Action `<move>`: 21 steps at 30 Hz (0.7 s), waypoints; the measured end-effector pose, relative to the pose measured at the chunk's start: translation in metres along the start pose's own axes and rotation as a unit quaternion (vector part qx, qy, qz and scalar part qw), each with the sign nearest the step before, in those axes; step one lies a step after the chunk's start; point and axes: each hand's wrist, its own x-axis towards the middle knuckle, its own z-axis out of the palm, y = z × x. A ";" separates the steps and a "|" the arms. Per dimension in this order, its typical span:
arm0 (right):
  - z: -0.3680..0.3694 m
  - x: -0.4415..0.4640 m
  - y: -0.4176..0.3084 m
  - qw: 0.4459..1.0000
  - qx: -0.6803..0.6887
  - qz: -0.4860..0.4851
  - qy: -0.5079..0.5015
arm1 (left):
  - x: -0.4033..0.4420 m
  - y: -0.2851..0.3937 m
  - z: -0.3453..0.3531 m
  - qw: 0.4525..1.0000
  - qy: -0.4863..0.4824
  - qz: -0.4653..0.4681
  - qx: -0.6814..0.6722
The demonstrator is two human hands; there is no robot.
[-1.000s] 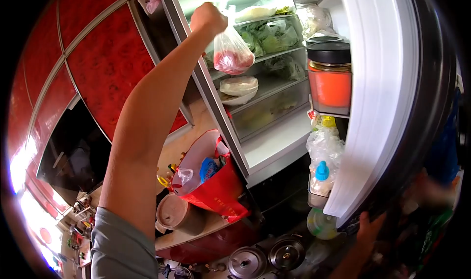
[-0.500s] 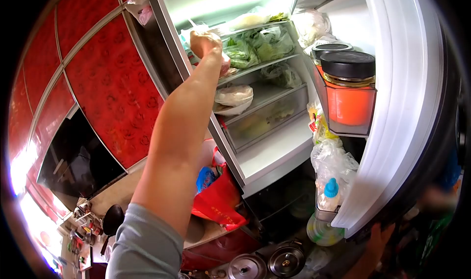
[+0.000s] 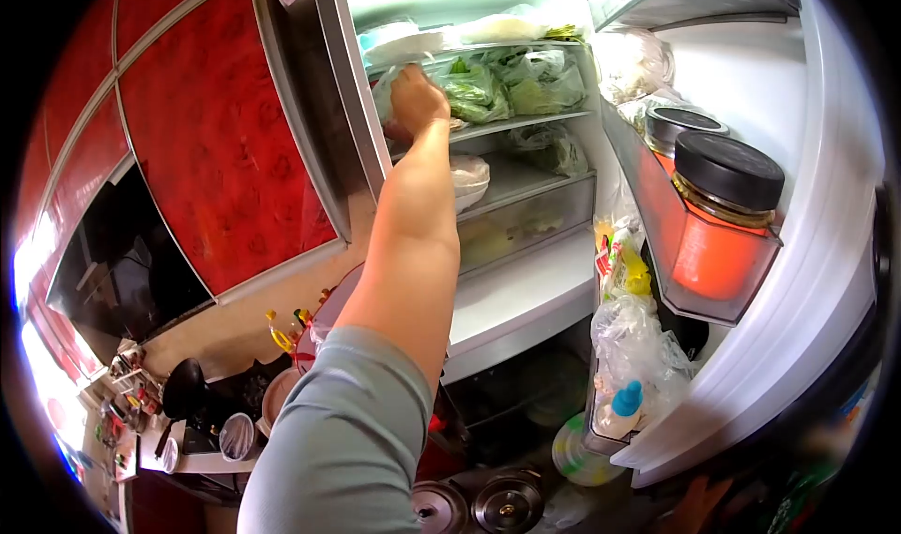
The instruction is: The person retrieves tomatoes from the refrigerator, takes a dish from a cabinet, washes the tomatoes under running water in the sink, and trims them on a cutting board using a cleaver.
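Observation:
My left hand (image 3: pixel 418 98) reaches into the open fridge, its fingers curled closed on a clear plastic bag (image 3: pixel 385 98) at the left end of a shelf. The fingertips and most of the bag's contents are hidden. Right beside the hand lie bagged leafy greens (image 3: pixel 474 91), with another bag of greens (image 3: pixel 544 79) farther right. A white wrapped item (image 3: pixel 418 46) sits on the shelf just above. Below my wrist, a bowl with a plastic-covered item (image 3: pixel 469 177) is partly behind my forearm. Low at the right, what looks like my right hand (image 3: pixel 699 504) shows dimly, its fingers unclear.
The open fridge door (image 3: pixel 826 252) fills the right side, its racks holding a black-lidded jar (image 3: pixel 723 210), plastic bags (image 3: pixel 629 332) and a blue-capped bottle (image 3: pixel 624 407). Red cabinets (image 3: pixel 216 140) stand left. Lidded pots (image 3: pixel 507 506) are at the bottom; a wok (image 3: pixel 185 389) sits lower left.
My left hand has moved from the upper shelf's edge down to the bag beside the greens. The view has shifted, and the red bag below the fridge has gone behind my arm.

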 end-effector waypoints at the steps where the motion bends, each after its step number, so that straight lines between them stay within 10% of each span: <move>1: -0.003 0.000 0.004 0.998 0.039 0.039 0.041 | -0.001 -0.002 0.000 0.997 -0.055 0.023 0.048; 4: -0.030 -0.020 0.040 0.979 0.075 0.110 0.152 | -0.001 0.021 -0.047 0.910 -0.376 -0.030 0.171; 9: -0.038 0.002 0.061 0.988 0.053 0.044 0.141 | 0.016 0.024 -0.044 0.843 -0.475 0.083 0.240; 14: -0.043 -0.001 0.080 0.991 0.021 -0.008 0.134 | 0.019 0.058 -0.086 0.837 -0.365 0.288 0.289; 18: -0.084 0.008 0.018 0.962 -0.208 0.168 0.060 | -0.013 0.067 -0.148 0.879 -0.319 0.299 0.190; 21: -0.023 0.004 -0.019 0.962 -0.250 -0.087 0.063 | -0.056 0.068 -0.199 0.907 -0.268 0.308 0.099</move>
